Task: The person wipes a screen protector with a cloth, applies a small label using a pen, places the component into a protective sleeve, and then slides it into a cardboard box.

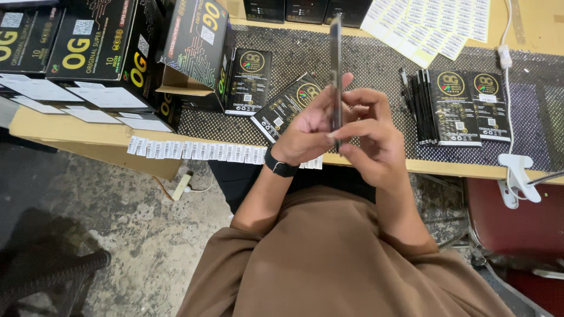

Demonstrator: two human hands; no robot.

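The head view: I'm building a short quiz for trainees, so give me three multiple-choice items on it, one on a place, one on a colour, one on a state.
1. Where does the strip of small white labels lie?
A. Along the table's near edge
B. On the floor
C. On the red chair

2. What colour is the band on the left wrist?
A. White
B. Black
C. Red

3. How is the thin flat black packet held?
A. Flat on the table
B. On edge, between both hands
C. In one hand only

Answers:
1 A, the strip runs along the front edge of the wooden table.
2 B, the band is black against the arm.
3 B, the left hand and right hand both grip its lower part, and it shows edge-on to the camera.
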